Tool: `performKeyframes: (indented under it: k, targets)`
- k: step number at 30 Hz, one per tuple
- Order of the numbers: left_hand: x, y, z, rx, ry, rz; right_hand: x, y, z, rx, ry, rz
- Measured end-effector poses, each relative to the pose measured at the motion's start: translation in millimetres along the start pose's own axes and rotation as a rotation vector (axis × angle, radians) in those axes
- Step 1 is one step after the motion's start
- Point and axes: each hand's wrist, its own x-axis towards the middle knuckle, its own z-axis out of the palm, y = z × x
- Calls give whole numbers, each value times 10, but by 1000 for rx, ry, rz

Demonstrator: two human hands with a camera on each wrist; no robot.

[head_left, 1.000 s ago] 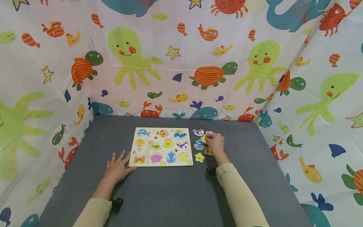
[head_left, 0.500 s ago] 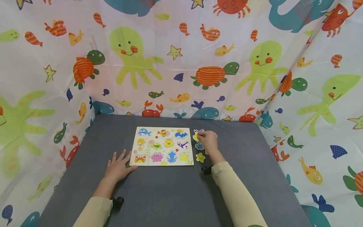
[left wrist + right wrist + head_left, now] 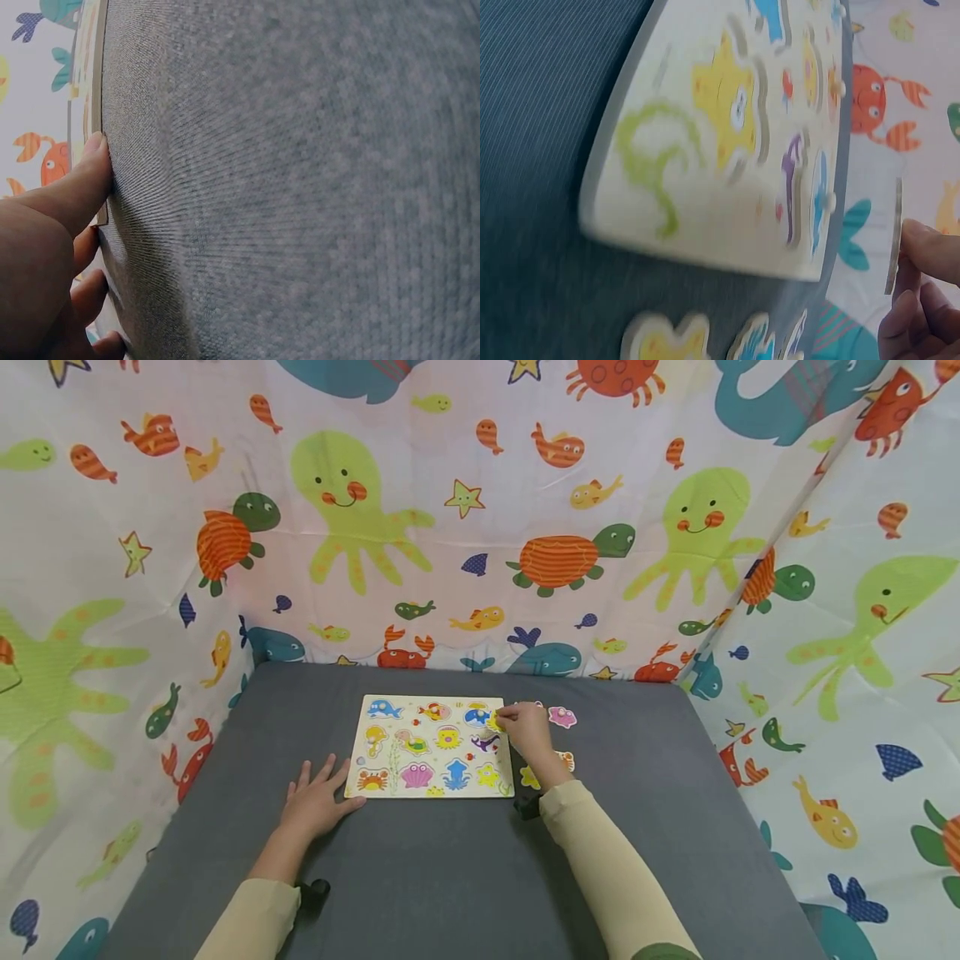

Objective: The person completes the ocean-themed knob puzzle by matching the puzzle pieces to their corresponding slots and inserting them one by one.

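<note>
A wooden sea-animal puzzle board (image 3: 438, 793) lies flat on the grey cloth. My left hand (image 3: 313, 806) rests at its lower left corner with fingers spread; in the left wrist view the thumb (image 3: 86, 176) touches the board's edge. Just over the board's upper right edge, my right hand (image 3: 527, 732) pinches a small yellow puzzle piece (image 3: 493, 722). The right wrist view shows this puzzle piece (image 3: 895, 236) edge-on between thumb and fingers, raised off the board. Its full shape is hidden. Knobbed pieces such as the blue whale (image 3: 476, 717) sit in the board.
Right of the board lie a pink piece (image 3: 562, 717), an orange-patterned piece (image 3: 566, 762) and a yellow star-like piece (image 3: 529, 777). A blue piece (image 3: 755, 341) shows in the right wrist view. A sea-animal print curtain (image 3: 465, 568) surrounds the grey table (image 3: 442, 877).
My right hand has picked the yellow piece from the loose pieces and carried it left to over the board's right edge. My left hand stays at the corner.
</note>
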Motion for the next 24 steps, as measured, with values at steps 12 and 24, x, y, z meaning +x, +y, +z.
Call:
performKeyframes:
  k: [12,24]
  targets:
    - [-29,-2,-12,-13,-7,-15,-30,-263,298,45,-40,-76]
    - [-17,-10,-10,-3,13,-7,14,-389,548,6,-88,-70]
